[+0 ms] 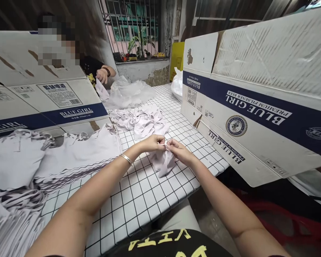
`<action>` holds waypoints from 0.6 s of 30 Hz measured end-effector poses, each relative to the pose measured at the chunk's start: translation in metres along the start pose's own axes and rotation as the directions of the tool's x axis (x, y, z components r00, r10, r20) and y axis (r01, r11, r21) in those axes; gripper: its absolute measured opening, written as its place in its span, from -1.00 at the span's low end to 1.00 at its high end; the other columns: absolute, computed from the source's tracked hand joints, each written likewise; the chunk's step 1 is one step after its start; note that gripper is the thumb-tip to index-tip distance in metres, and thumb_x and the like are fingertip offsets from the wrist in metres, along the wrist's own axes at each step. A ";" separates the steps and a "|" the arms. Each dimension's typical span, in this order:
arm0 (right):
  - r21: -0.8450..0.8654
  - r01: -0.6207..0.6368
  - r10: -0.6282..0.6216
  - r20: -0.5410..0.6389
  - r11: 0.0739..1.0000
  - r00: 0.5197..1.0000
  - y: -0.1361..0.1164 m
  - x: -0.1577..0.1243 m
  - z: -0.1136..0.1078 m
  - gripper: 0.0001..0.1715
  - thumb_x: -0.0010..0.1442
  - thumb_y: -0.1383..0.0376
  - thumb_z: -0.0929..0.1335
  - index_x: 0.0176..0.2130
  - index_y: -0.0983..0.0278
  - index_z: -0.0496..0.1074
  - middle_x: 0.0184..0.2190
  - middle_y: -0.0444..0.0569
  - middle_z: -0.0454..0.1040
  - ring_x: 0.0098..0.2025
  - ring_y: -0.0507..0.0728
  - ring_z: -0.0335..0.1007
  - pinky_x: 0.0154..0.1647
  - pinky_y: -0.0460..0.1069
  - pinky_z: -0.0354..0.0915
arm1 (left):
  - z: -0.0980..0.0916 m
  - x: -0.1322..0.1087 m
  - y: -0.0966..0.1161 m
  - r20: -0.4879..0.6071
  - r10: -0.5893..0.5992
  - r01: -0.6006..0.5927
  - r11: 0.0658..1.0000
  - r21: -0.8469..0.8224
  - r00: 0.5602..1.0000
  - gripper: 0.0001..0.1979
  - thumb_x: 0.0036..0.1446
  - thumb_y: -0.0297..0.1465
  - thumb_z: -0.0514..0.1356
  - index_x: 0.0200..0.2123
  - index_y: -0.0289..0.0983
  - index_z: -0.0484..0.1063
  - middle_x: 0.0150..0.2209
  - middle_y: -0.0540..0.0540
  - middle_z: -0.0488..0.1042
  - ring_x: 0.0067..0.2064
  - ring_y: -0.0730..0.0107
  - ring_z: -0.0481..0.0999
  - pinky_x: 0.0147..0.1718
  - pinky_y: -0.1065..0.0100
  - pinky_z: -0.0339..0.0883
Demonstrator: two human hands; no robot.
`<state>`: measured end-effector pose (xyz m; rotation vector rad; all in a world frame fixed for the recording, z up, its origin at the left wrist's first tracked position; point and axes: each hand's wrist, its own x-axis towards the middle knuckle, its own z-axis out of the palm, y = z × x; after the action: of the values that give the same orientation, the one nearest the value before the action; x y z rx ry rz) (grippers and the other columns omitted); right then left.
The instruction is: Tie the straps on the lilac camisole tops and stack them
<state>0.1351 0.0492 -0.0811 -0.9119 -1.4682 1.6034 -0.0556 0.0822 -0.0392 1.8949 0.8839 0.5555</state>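
Over the table, both my hands pinch the top of one pale pinkish-white fabric piece [164, 163], which hangs down onto the grid-patterned cloth. The fingertips of my left hand [154, 142] are closed on its upper edge, and a silvery bangle circles that wrist. Close beside it, my right hand [179, 150] grips the same edge between thumb and fingers. Just beyond my hands lies a loose heap of similar fabric pieces [141, 119]. To the left, flat stacks of pale garments with thin straps [77, 153] rest on the table.
A white-and-blue cardboard box [203, 103] rises on the right, and another carton [48, 96] stands at the left. Behind the left one, a person's hand [103, 74] holds pale fabric. Clear plastic bags [131, 91] lie at the far end of the checked table [131, 210].
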 end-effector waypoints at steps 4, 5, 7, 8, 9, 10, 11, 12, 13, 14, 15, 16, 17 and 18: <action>0.141 -0.192 0.135 0.336 0.971 0.932 -0.011 0.000 0.003 -0.41 0.03 -0.19 0.37 -0.30 0.28 0.39 -0.41 -0.01 0.47 -0.37 0.12 0.41 -0.34 0.02 0.36 | -0.001 0.001 0.020 -0.085 -0.049 0.030 0.977 -0.212 0.995 -0.62 0.00 -0.20 0.30 -0.53 -0.26 0.15 -0.57 0.11 0.18 -0.53 0.58 0.18 -0.57 0.49 0.03; 0.067 -0.220 0.173 0.418 0.973 0.892 -0.015 0.002 0.002 -0.40 -0.03 -0.15 0.43 -0.30 0.31 0.41 -0.39 0.01 0.49 -0.33 0.14 0.43 -0.30 0.03 0.37 | -0.001 0.000 0.025 -0.080 -0.068 0.046 0.968 -0.247 0.994 -0.61 0.02 -0.16 0.29 -0.52 -0.27 0.18 -0.56 0.09 0.21 -0.53 0.58 0.20 -0.57 0.48 0.04; -0.074 -0.179 0.193 0.468 0.981 0.862 -0.029 0.006 -0.001 -0.44 -0.12 -0.01 0.53 -0.29 0.35 0.45 -0.36 0.02 0.51 -0.28 0.14 0.44 -0.24 0.01 0.36 | -0.005 -0.002 0.033 -0.055 -0.087 0.067 0.955 -0.288 0.995 -0.60 0.03 -0.11 0.28 -0.51 -0.28 0.21 -0.54 0.07 0.25 -0.53 0.58 0.21 -0.58 0.48 0.05; -0.113 -0.141 0.178 0.462 0.984 0.869 -0.038 0.010 -0.003 -0.47 -0.13 0.05 0.55 -0.29 0.36 0.46 -0.35 0.00 0.51 -0.27 0.12 0.44 -0.22 0.00 0.36 | -0.008 -0.003 0.039 -0.053 -0.085 0.065 0.951 -0.301 0.995 -0.59 0.03 -0.09 0.28 -0.51 -0.28 0.22 -0.53 0.06 0.26 -0.54 0.58 0.21 -0.58 0.48 0.05; -0.123 -0.109 0.153 0.447 0.986 0.881 -0.049 0.013 -0.004 -0.51 -0.11 0.08 0.55 -0.30 0.37 0.47 -0.36 -0.02 0.50 -0.29 0.10 0.44 -0.22 -0.01 0.36 | -0.011 -0.005 0.045 -0.058 -0.076 0.054 0.949 -0.311 0.995 -0.59 0.02 -0.08 0.28 -0.51 -0.28 0.23 -0.53 0.06 0.26 -0.54 0.58 0.22 -0.58 0.48 0.06; -0.106 -0.086 0.124 0.431 0.991 0.894 -0.062 0.016 -0.006 -0.53 -0.09 0.07 0.54 -0.32 0.36 0.47 -0.38 -0.04 0.50 -0.32 0.07 0.43 -0.24 -0.02 0.36 | -0.016 -0.007 0.051 -0.062 -0.064 0.041 0.947 -0.319 0.996 -0.60 0.03 -0.08 0.28 -0.49 -0.27 0.25 -0.53 0.06 0.27 -0.54 0.58 0.23 -0.58 0.48 0.08; -0.078 -0.070 0.096 0.423 0.994 0.901 -0.076 0.019 -0.008 -0.55 -0.06 0.06 0.53 -0.34 0.36 0.46 -0.41 -0.05 0.49 -0.35 0.06 0.42 -0.27 -0.03 0.36 | -0.022 -0.010 0.058 -0.056 -0.049 0.029 0.945 -0.325 0.997 -0.62 0.04 -0.09 0.28 -0.45 -0.27 0.28 -0.52 0.05 0.29 -0.54 0.57 0.24 -0.58 0.48 0.09; -0.054 -0.054 0.072 0.424 0.997 0.903 -0.091 0.020 -0.010 -0.56 -0.04 0.05 0.52 -0.35 0.35 0.46 -0.43 -0.07 0.47 -0.39 0.04 0.40 -0.31 -0.04 0.36 | -0.028 -0.014 0.066 -0.031 -0.033 0.021 0.947 -0.322 0.999 -0.65 0.05 -0.09 0.28 -0.41 -0.26 0.32 -0.50 0.04 0.32 -0.53 0.56 0.27 -0.58 0.47 0.11; -0.042 -0.033 0.047 0.426 0.999 0.904 -0.107 0.021 -0.013 -0.58 -0.01 0.04 0.50 -0.36 0.34 0.46 -0.46 -0.08 0.46 -0.42 0.03 0.38 -0.36 -0.05 0.35 | -0.034 -0.018 0.072 0.013 -0.017 0.020 0.952 -0.304 1.000 -0.67 0.06 -0.10 0.27 -0.36 -0.26 0.36 -0.47 0.01 0.36 -0.51 0.54 0.30 -0.57 0.46 0.13; -0.047 0.006 0.014 0.420 0.999 0.908 -0.124 0.020 -0.016 -0.59 0.02 0.04 0.48 -0.37 0.34 0.46 -0.48 -0.09 0.44 -0.46 0.01 0.35 -0.41 -0.07 0.33 | -0.040 -0.022 0.077 0.073 -0.005 0.025 0.963 -0.270 0.997 -0.68 0.05 -0.12 0.28 -0.34 -0.26 0.39 -0.45 -0.01 0.38 -0.50 0.52 0.33 -0.56 0.45 0.16; -0.072 0.055 -0.020 0.409 0.996 0.912 -0.142 0.019 -0.019 -0.61 0.05 0.05 0.47 -0.39 0.34 0.47 -0.50 -0.10 0.42 -0.48 -0.01 0.33 -0.45 -0.08 0.31 | -0.046 -0.027 0.080 0.141 -0.002 0.034 0.974 -0.225 0.990 -0.70 0.04 -0.14 0.30 -0.35 -0.26 0.43 -0.44 -0.03 0.41 -0.48 0.50 0.35 -0.54 0.43 0.19; -0.116 0.101 -0.046 0.402 0.988 0.914 -0.158 0.016 -0.023 -0.64 0.06 0.07 0.47 -0.40 0.34 0.47 -0.51 -0.11 0.41 -0.49 -0.02 0.31 -0.47 -0.09 0.30 | -0.051 -0.032 0.082 0.208 -0.011 0.049 0.983 -0.178 0.978 -0.71 0.02 -0.16 0.32 -0.38 -0.27 0.46 -0.45 -0.04 0.43 -0.47 0.47 0.38 -0.51 0.41 0.24; -0.170 0.140 -0.062 0.398 0.976 0.915 -0.174 0.014 -0.027 -0.67 0.06 0.11 0.47 -0.41 0.34 0.47 -0.52 -0.11 0.41 -0.49 -0.02 0.30 -0.48 -0.10 0.29 | -0.055 -0.037 0.082 0.262 -0.026 0.065 0.988 -0.141 0.965 -0.73 0.00 -0.18 0.34 -0.41 -0.28 0.49 -0.46 -0.05 0.44 -0.45 0.44 0.40 -0.47 0.38 0.29; -0.219 0.168 -0.069 0.395 0.961 0.916 -0.189 0.011 -0.030 -0.71 0.05 0.15 0.48 -0.40 0.34 0.48 -0.51 -0.11 0.41 -0.48 -0.02 0.31 -0.48 -0.09 0.29 | -0.058 -0.041 0.082 0.295 -0.036 0.076 0.989 -0.125 0.955 -0.76 -0.02 -0.21 0.35 -0.43 -0.28 0.51 -0.46 -0.06 0.46 -0.43 0.41 0.43 -0.42 0.35 0.34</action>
<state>0.1703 0.0811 0.1046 -0.6440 -1.9964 1.5903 -0.0935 0.0586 0.0593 1.7666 0.6864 0.2827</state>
